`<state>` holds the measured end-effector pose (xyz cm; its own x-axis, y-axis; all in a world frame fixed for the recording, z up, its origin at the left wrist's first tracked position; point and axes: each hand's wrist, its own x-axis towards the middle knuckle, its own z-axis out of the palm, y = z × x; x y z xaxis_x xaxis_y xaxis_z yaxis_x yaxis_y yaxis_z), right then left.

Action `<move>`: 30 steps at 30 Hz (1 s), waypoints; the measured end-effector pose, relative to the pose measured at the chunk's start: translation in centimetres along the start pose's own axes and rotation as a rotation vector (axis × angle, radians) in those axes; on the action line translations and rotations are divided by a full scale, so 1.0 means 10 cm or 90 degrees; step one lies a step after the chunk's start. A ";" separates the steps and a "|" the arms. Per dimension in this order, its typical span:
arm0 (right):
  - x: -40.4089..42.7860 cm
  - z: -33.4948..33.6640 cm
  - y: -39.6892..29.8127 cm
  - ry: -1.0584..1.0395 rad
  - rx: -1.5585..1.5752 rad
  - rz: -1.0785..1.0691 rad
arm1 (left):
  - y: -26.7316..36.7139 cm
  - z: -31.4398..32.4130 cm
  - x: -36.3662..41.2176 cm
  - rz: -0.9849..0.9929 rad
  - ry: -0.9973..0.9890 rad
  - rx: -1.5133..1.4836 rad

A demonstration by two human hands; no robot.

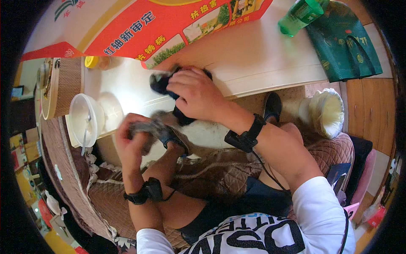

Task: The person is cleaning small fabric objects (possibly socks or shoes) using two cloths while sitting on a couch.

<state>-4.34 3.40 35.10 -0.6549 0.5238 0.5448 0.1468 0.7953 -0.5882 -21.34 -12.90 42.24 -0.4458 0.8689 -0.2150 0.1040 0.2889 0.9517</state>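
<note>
Over the white tabletop (241, 68), my right hand (193, 90) lies with bent fingers on a bunched dark cloth item (160, 83), perhaps socks, that hangs partly over the table's near edge. Whether the fingers grip it or only rest on it cannot be told. To the left and nearer my body, my left hand (133, 133) is blurred and pinches a grey, soft cloth piece (144, 127), its kind unclear. Both wrists wear black straps with small boxes and cables.
A white plastic bowl with a spoon (84, 120) stands at the left table corner, a woven case (68, 85) behind it. A red printed carton (133, 31) covers the far side. A green bottle (301, 16) and green bag (345, 47) lie far right; a lined bin (330, 112) is below.
</note>
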 end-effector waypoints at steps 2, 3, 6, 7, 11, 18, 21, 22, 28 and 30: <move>0.00 -0.05 0.01 -0.087 0.053 0.004 | -0.03 -0.05 0.08 -0.014 0.158 -0.093; 0.00 -0.13 0.00 -0.173 0.105 0.007 | -0.08 -0.06 0.13 -0.023 0.183 -0.178; 0.03 -0.40 0.00 -0.298 0.216 0.021 | -0.23 -0.10 0.22 0.023 0.216 -0.175; 0.03 -0.54 0.04 -0.384 0.286 0.048 | -0.25 -0.06 0.25 0.050 0.232 -0.141; -0.10 -1.02 0.14 -0.276 0.288 0.296 | -0.32 0.08 0.33 0.130 0.279 -0.080; -0.39 -1.12 0.70 0.096 -0.313 0.216 | -0.25 0.61 0.44 0.244 0.272 0.351; -0.19 -0.91 0.57 0.063 -0.310 0.194 | -0.20 0.70 0.44 0.312 0.279 0.477; -0.14 -0.84 0.53 0.040 -0.335 0.207 | -0.18 0.70 0.45 0.279 0.270 0.451; 0.11 -0.45 0.04 -0.153 -0.360 0.257 | -0.17 0.69 0.50 0.229 0.236 0.396; 0.00 -0.28 -0.12 -0.159 -0.283 0.152 | -0.17 0.66 0.50 0.242 0.232 0.413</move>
<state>-2.45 3.27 37.42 -0.7134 0.6592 0.2376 0.5745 0.7444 -0.3402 -17.85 -6.37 38.09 -0.5251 0.8018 0.2854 0.7471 0.2736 0.6057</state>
